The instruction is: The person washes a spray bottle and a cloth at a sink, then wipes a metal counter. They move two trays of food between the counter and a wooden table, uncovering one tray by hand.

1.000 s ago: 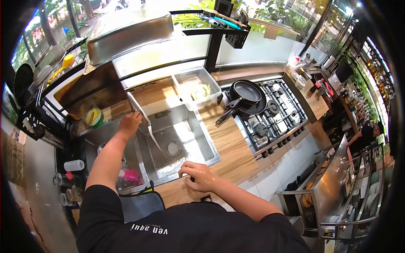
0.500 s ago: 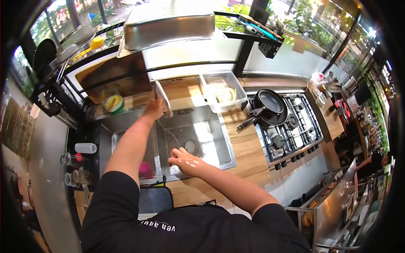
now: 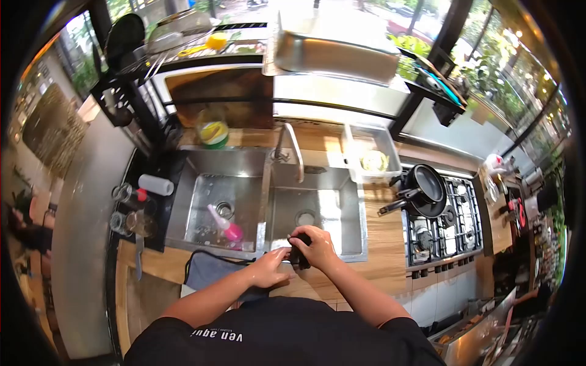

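Observation:
My right hand [image 3: 320, 246] is closed on a small dark item [image 3: 300, 251] at the front edge of the right sink basin [image 3: 329, 210]; what the item is cannot be made out. Just left of it, my left hand [image 3: 270, 268] has its thumb and fingers apart, with fingertips close to the dark item. Both hands look wet. The faucet [image 3: 296, 149] rises behind the basins. In the left basin [image 3: 201, 183] lies a pink and white bottle [image 3: 229, 229]. A grey cloth [image 3: 213, 271] lies at the front edge.
A clear plastic container [image 3: 372, 160] is right of the faucet, and black pans [image 3: 426, 189] sit on the gas stove [image 3: 470, 213]. Glass jars [image 3: 125, 195] and a knife [image 3: 139, 259] are on the left. Behind the left basin is a container with green liquid [image 3: 213, 134].
My left hand has left the faucet and come back toward my body. My right hand has moved nearer to me and now holds the dark item. The view has shifted left.

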Tool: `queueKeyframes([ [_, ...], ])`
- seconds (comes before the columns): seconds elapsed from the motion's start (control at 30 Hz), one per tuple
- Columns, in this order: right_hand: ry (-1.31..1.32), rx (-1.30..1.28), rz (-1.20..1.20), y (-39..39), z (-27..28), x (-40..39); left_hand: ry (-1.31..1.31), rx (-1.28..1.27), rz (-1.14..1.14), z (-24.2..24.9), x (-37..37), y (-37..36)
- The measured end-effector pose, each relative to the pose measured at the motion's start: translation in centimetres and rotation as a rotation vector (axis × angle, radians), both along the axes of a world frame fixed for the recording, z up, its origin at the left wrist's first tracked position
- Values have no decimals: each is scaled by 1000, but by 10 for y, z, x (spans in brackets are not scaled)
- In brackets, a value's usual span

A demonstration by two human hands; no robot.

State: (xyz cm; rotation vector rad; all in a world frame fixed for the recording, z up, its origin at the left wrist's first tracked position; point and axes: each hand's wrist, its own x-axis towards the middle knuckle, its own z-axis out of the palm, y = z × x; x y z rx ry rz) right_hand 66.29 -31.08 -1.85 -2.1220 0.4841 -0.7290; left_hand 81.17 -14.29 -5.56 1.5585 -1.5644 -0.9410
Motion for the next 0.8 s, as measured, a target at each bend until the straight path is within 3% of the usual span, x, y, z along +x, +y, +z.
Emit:
queueKeyframes([
  [0.1, -44, 61, -6, 20, 5, 5, -106, -169, 218, 19, 17, 29],
  [0.13, -37, 62, -10, 24, 14, 9, -7, -153, 402, 31, 20, 38],
  [0.2, -26, 51, -18, 28, 23, 12, -111, -461, 765, 22, 41, 61],
  [0.23, 6, 121, -12, 31, 23, 11, -267, -597, 1129, 9, 58, 75],
  [0.27, 12, 98, 7, 30, 20, 8, -244, -563, 1200, 0, 73, 81],
  [0.33, 17, 75, 43, 30, 10, 4, -251, -491, 1242, -8, 101, 72],
  [0.4, 87, 136, 122, 26, -1, 1, -288, -342, 1143, -32, 140, 53],
  [0.47, 99, 131, 142, 18, -18, 0, -102, -146, 1102, -37, 150, 22],
  [0.57, 98, 175, 189, 10, -38, 4, -244, -110, 1177, -68, 169, -23],
  [0.63, 13, 242, 233, 8, -43, 7, -257, -104, 1341, -96, 184, -39],
  [0.73, 40, 244, 309, 12, -38, 11, -257, -391, 1395, -69, 153, -34],
  [0.8, 38, 248, 354, 14, -34, 17, 32, -561, 1338, -36, 128, -27],
])
